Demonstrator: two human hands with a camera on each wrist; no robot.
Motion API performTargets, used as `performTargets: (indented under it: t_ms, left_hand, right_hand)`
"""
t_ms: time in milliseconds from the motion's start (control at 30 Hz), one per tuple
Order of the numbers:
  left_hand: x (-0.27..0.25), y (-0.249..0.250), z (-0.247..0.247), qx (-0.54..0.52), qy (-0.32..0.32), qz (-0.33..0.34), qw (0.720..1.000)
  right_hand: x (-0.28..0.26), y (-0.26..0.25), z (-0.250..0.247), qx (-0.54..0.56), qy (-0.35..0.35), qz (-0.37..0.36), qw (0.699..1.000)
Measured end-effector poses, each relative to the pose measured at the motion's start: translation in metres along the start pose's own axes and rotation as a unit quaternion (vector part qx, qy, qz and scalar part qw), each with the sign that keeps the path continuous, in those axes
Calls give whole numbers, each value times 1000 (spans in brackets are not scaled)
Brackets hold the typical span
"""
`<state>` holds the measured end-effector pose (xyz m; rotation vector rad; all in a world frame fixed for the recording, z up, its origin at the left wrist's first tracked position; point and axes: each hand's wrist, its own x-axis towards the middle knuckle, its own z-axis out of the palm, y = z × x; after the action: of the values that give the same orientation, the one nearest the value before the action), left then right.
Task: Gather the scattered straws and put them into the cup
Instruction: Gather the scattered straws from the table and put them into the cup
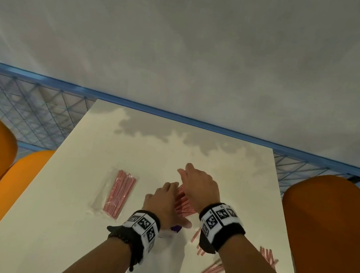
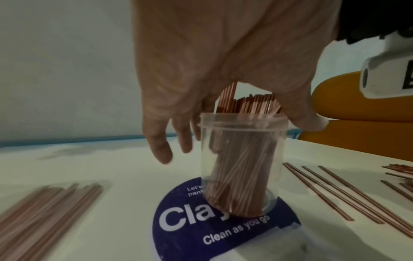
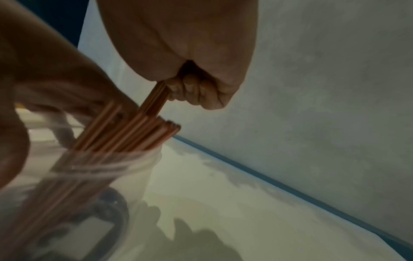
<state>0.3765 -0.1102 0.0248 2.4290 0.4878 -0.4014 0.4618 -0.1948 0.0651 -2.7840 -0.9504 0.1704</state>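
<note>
A clear plastic cup [image 2: 241, 159] stands on the white table [image 1: 127, 142], packed with pink striped straws [image 2: 240, 178] that stick out above its rim. My left hand [image 2: 241, 130] arches over the cup mouth, thumb touching the rim, fingers straight beside the straw tops. My right hand [image 3: 170, 91] pinches a few straws [image 3: 156, 100] by their upper ends, above the cup [image 3: 89, 176]. In the head view both hands, left [image 1: 163, 201] and right [image 1: 198, 183], meet over the bundle [image 1: 182, 202]. Loose straws [image 1: 215, 271] lie near the front right.
A clear bag of straws [image 1: 119, 193] lies left of the hands. The cup stands on a round blue sticker [image 2: 201, 229]. More loose straws [image 2: 335, 190] lie right of the cup. Orange chairs [image 1: 331, 238] flank the table; a blue wire fence [image 1: 27, 110] runs behind.
</note>
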Motion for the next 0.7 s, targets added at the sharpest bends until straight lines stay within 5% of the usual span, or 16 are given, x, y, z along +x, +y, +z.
performTargets:
  t_ms: [133, 300, 400, 467, 533, 633, 700]
  left_hand:
    - [1, -4, 6, -27, -2, 11, 1000]
    - [1, -3, 6, -30, -6, 12, 999]
    - [-3, -2, 0, -18, -19, 3, 1000]
    - [-16, 0, -7, -29, 14, 5, 999]
    - [-38, -3, -15, -62, 113, 36, 991]
    - [-81, -17, -4, -94, 247, 140, 954]
    - [-107, -23, 17, -72, 160, 148, 973]
  right_hand:
    - [8, 9, 25, -78, -48, -7, 996]
    - [6, 4, 34, 3, -142, 27, 990]
    - [-7, 3, 8, 119, -91, 68, 986]
    - [-34, 13, -20, 174, 9, 71, 982]
    - [-78, 30, -47, 214, 75, 71, 971]
    - [-167, 65, -69, 254, 22, 134, 958]
    - [-225, 92, -58, 227, -45, 197, 953]
